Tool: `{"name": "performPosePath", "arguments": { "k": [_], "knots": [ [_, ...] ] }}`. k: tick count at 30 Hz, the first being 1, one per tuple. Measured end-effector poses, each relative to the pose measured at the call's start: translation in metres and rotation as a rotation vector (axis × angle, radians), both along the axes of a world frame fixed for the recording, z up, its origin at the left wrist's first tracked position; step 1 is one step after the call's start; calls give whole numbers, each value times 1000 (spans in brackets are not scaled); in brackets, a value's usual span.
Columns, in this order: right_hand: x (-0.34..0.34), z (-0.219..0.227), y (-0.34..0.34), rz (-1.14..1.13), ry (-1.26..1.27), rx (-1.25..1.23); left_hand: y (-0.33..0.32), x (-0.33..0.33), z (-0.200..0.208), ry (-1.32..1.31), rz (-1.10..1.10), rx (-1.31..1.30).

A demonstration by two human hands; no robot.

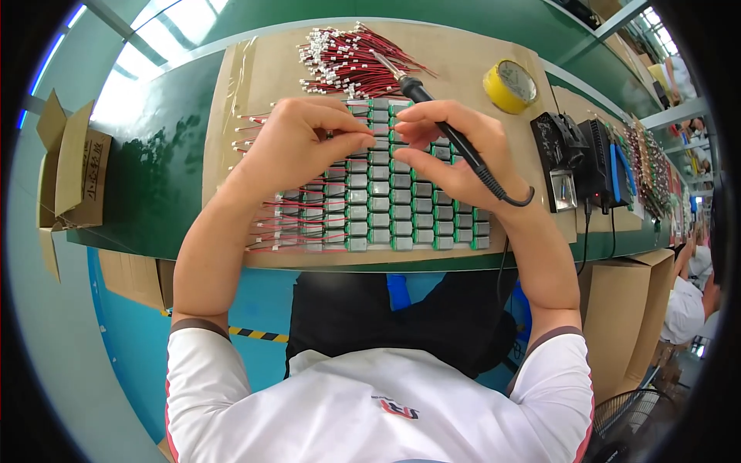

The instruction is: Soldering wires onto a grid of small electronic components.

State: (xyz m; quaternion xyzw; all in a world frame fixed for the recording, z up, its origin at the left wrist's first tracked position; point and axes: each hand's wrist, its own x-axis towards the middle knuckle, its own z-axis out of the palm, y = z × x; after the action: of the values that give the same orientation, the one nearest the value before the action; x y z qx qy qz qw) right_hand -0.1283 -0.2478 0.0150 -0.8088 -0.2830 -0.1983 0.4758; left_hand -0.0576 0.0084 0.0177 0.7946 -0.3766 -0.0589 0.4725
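Note:
Rows of small silver-grey battery cells with green ends (378, 189) lie on a brown cardboard sheet (266, 65). Red and black leads with white plugs run out from the left columns. Over the upper rows, my left hand (305, 139) is closed in a pinch; whatever sits between thumb and forefinger is too small to make out. Opposite it, my right hand (455, 147) holds a soldering iron (465, 150) by its black handle, lying across the hand with its metal tip pointing up and left. The right thumb and fingertips are apart, close above the cells.
Beyond the cells lies a pile of red-black leads with white plugs (347, 62). A yellow tape roll (510, 86) sits at the far right. A black iron stand (557, 150) and a black box-shaped unit (594, 158) stand rightward. An open carton (81, 174) is at the left edge.

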Motion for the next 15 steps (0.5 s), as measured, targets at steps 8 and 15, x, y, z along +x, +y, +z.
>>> {"name": "performPosePath", "arguments": {
  "k": [8,15],
  "knots": [
    [4,-9,-3,-45,-10,10,-1,2,5,79,28,-36],
    [4,-10,-4,-39,22,48,-3,6,-2,68,-38,-85]
  ]
}}
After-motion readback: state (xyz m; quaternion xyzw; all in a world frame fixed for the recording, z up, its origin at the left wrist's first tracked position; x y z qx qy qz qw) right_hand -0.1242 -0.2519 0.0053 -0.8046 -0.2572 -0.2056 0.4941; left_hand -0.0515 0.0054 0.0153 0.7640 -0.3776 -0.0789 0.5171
